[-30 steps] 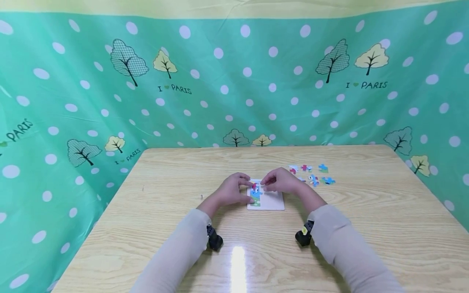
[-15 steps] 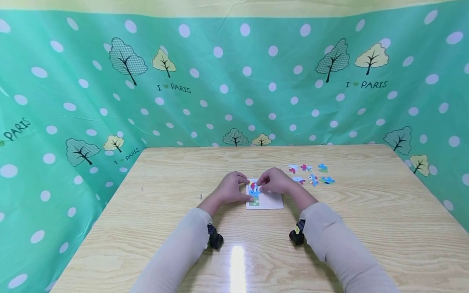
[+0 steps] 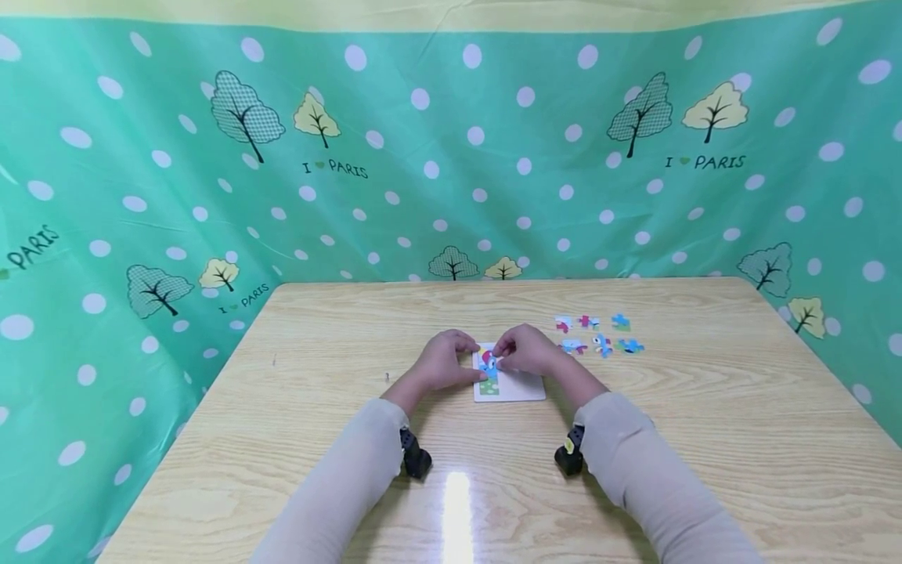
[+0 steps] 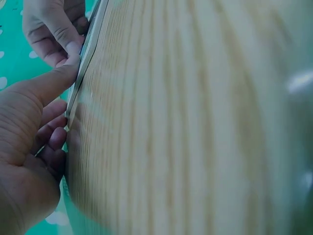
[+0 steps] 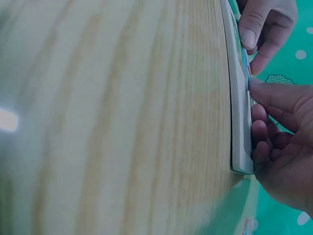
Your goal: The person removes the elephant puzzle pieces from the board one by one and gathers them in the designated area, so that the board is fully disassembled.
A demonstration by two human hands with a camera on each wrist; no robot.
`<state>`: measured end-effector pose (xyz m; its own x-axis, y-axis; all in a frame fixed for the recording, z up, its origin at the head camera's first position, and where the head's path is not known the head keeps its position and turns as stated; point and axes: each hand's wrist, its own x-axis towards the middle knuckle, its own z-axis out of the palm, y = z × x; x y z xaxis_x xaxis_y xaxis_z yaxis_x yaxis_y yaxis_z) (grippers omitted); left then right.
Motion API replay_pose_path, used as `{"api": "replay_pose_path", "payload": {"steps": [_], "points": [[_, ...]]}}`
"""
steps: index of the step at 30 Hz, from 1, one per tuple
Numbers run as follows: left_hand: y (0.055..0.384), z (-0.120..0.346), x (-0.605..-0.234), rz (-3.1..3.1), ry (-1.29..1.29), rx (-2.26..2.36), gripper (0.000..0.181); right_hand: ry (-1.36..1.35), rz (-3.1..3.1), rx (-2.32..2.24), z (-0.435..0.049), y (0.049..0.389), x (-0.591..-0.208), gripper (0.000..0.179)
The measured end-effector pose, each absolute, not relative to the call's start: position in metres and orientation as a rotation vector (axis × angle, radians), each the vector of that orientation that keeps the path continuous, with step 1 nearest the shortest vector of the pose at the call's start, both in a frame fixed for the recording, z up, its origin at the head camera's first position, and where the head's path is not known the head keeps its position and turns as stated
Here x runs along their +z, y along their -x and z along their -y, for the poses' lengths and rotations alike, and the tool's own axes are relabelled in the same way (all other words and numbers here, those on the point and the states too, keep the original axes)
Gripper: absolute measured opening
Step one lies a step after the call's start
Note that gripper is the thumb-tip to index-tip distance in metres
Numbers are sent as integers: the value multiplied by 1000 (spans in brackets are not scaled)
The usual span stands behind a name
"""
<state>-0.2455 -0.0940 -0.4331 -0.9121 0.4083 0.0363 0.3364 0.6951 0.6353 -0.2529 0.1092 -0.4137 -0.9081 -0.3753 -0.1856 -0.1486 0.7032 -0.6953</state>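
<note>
A white puzzle board [image 3: 523,387] lies on the table, with a column of joined picture pieces [image 3: 489,387] in green, blue, red and yellow along its left side. My left hand [image 3: 441,362] spans this column from the left, fingers at the top-left corner and thumb on the pieces. From the right, my right hand [image 3: 527,350] pinches a puzzle piece at the column's upper right edge; its fingers mostly hide that piece. In the right wrist view, the right thumb [image 5: 276,93] presses at the board's face with the other fingers curled beside it.
Several loose puzzle pieces [image 3: 602,345] lie in two rows on the table [image 3: 317,337], behind and to the right of the board. A tiny object [image 3: 387,377] lies left of the left wrist. A green polka-dot cloth [image 3: 395,157] hangs behind the table.
My right hand has moved left, closer to the column and my left hand, uncovering a loose piece behind it. The left thumb has slid slightly up, and the green piece shows more.
</note>
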Motion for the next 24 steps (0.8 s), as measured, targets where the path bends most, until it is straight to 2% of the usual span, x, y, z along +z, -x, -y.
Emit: {"api": "replay_pose_path", "payload": {"steps": [14, 24], "points": [[246, 92, -435, -2789, -543, 1040, 60, 391, -2598, -1053, -109, 250, -415, 12], [248, 96, -437, -2751, -502, 1093, 48, 389, -2598, -1056, -108, 250, -415, 12]]}}
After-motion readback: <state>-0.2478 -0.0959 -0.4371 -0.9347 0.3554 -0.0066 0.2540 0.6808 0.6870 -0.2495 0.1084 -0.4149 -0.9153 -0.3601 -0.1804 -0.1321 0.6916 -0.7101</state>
